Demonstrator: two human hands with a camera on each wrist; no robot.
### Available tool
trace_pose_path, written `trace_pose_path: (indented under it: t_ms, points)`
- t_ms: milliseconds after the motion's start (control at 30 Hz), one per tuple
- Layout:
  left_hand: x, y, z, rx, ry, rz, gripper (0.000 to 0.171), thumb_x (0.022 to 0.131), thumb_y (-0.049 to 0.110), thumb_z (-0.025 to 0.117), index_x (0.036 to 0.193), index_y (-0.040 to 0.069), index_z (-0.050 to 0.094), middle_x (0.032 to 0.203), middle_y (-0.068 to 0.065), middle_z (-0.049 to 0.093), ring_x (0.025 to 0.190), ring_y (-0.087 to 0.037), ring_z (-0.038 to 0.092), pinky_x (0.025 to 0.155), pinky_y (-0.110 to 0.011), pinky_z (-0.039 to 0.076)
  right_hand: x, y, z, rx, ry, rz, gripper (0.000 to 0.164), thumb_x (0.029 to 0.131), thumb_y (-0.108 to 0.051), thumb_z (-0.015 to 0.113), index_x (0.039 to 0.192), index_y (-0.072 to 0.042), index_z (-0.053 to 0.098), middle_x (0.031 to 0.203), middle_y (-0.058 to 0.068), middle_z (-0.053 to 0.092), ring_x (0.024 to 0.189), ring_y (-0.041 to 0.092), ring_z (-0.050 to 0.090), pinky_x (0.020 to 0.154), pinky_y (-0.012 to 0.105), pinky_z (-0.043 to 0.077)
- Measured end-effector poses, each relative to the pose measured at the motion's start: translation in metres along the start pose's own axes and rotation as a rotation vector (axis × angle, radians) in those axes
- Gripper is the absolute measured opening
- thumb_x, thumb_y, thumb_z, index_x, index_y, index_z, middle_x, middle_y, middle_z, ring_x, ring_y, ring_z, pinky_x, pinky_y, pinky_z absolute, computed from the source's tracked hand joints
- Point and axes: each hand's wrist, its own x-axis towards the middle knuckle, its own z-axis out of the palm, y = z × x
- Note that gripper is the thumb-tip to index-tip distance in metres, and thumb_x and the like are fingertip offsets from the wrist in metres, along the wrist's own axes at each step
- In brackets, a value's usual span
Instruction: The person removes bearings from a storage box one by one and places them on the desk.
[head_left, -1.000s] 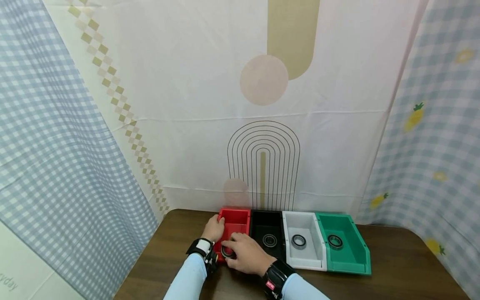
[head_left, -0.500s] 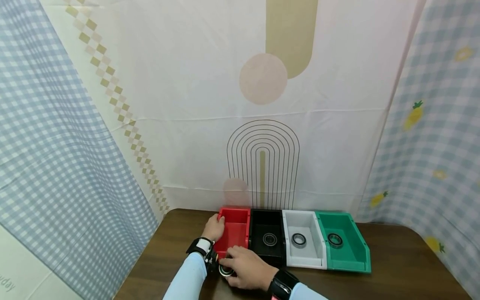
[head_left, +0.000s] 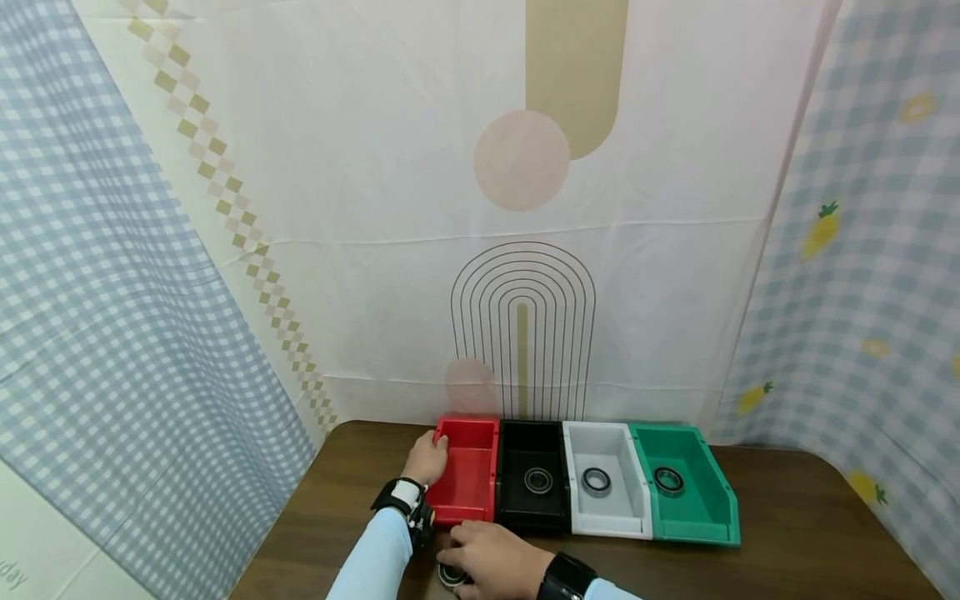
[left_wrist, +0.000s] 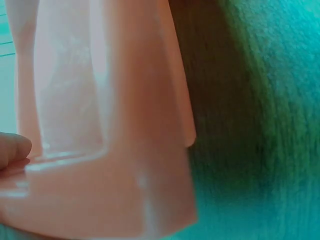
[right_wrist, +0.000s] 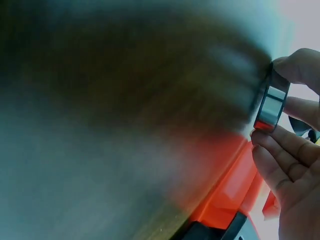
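In the head view my left hand (head_left: 426, 460) grips the left wall of a red bin (head_left: 467, 479), thumb over the rim. The left wrist view shows only a fingertip (left_wrist: 15, 149) at the bin's edge. Just in front of that bin, my right hand (head_left: 501, 560) pinches a ball bearing (head_left: 444, 575) between thumb and fingertips. Seen edge-on in the right wrist view, the bearing (right_wrist: 272, 102) has a shiny metal outer band, with fingers at both ends of it. No bearing lies in the visible part of the red bin.
Right of the red bin stand a black bin (head_left: 534, 450), a white bin (head_left: 611, 521) and a green bin (head_left: 705, 492), side by side, each with one bearing inside. They rest on a brown wooden table (head_left: 795, 517). Behind it hangs a patterned cloth (head_left: 375, 317).
My right hand has drawn the bearing out of the red bin, toward me past its front edge. The left hand keeps its grip on the bin's wall.
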Motion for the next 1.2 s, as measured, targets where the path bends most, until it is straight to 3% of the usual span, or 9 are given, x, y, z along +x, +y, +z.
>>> trace_pose_path:
  t_ms: [200,500,667,1200]
  points:
    - [0.0,0.001,0.0,0.01,0.006,-0.024,0.027,0.114,0.021,0.044,0.095,0.004,0.052,0.076,-0.004,0.042,0.068,-0.02,0.046,0.063,-0.031,0.04,-0.001,-0.006,0.001,0.062,-0.005,-0.008,0.034,0.1,-0.039,0.075,0.132,-0.027,0.074,0.099,-0.016,0.067,0.085,-0.009,0.052,0.074,0.004,0.039]
    - [0.0,0.005,0.0,0.003,-0.004,-0.036,0.026,0.114,0.021,0.044,0.098,0.003,0.054,0.078,-0.005,0.043,0.071,-0.021,0.047,0.065,-0.032,0.04,-0.002,-0.013,-0.002,0.125,-0.032,0.033,0.037,0.098,-0.037,0.078,0.132,-0.023,0.073,0.116,-0.013,0.07,0.099,-0.009,0.056,0.086,0.007,0.048]
    - [0.0,0.004,0.0,0.005,-0.001,-0.039,0.026,0.114,0.021,0.044,0.106,0.0,0.057,0.08,-0.006,0.047,0.074,-0.021,0.05,0.066,-0.032,0.042,-0.001,-0.017,-0.001,0.157,-0.028,0.072,0.037,0.095,-0.034,0.081,0.13,-0.023,0.072,0.114,-0.012,0.068,0.099,-0.008,0.055,0.084,0.008,0.048]
    - [-0.002,0.005,-0.002,0.011,0.006,-0.024,0.027,0.114,0.021,0.045,0.092,0.005,0.049,0.076,-0.004,0.04,0.068,-0.02,0.042,0.064,-0.032,0.038,0.005,-0.022,-0.001,0.197,-0.079,0.152,0.036,0.093,-0.027,0.084,0.127,-0.025,0.072,0.108,-0.014,0.066,0.094,-0.007,0.053,0.084,0.012,0.051]
